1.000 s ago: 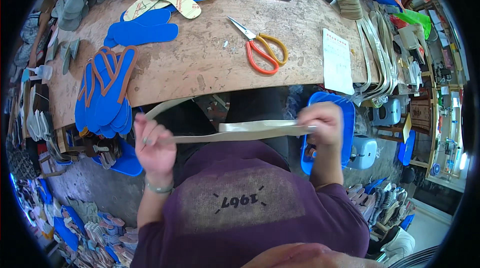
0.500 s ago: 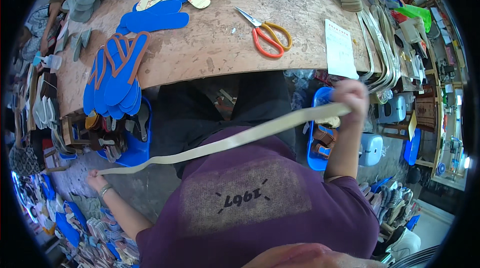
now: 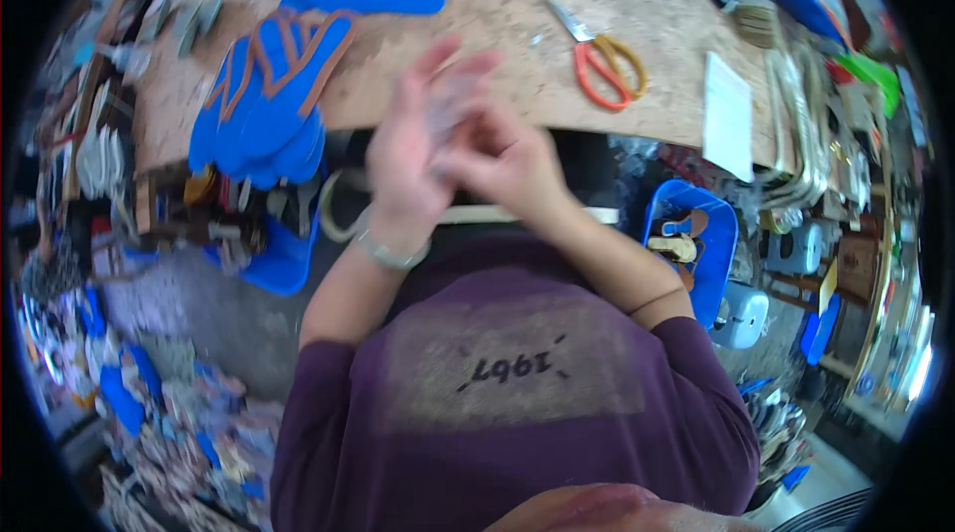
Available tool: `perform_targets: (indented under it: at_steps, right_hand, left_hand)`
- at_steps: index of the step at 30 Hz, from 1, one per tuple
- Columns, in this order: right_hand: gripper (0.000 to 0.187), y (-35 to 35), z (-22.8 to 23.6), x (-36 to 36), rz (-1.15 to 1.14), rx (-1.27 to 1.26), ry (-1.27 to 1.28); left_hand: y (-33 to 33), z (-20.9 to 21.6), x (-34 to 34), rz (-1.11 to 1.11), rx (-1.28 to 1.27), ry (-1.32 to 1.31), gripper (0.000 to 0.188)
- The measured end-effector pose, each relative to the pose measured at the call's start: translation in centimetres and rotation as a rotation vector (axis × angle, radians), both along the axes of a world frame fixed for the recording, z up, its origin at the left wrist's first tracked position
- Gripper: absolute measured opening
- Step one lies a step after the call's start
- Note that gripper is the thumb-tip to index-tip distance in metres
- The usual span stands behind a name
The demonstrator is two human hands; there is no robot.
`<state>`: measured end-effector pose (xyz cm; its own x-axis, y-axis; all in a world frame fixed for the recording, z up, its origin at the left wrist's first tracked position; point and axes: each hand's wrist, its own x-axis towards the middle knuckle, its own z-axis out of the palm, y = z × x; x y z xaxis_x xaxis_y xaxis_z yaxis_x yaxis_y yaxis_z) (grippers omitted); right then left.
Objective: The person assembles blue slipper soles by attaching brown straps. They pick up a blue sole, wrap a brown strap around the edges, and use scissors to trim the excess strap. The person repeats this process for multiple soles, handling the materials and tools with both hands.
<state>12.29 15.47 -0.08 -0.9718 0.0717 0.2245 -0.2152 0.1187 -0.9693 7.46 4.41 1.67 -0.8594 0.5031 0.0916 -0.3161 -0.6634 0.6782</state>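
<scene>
**Room around a wooden worktable, viewed from above**

The worn worktable [image 3: 681, 40] is set across the upper part of the frame. Grey floor [image 3: 237, 326] is exposed at the lower left. At the right, a pale-blue plastic stool [image 3: 744, 315] is shown near wooden framing [image 3: 875, 328]; bright light [image 3: 923, 370] is seen at the far-right rim.

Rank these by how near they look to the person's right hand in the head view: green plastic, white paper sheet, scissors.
Nearest to the right hand first:
1. Scissors: on the table, just beyond the hand and to its right.
2. White paper sheet: farther right, by the table's near edge.
3. Green plastic: far right.
</scene>
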Motion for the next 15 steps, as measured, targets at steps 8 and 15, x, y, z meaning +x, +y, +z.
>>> perform_targets:
  at_steps: [8, 15]
  right_hand:
    - [0.014, 1.5, -3.9, -0.9, -0.003, -0.512, -0.329]
    - [0.01, 2.0, -4.7, -1.7, 0.09, -0.913, -0.381]
  left_hand:
    - [2.0, -3.0, -1.4, -0.041, 0.08, -0.182, 0.055]
    - [1.2, -3.8, -2.4, -0.013, 0.073, -0.242, 0.057]
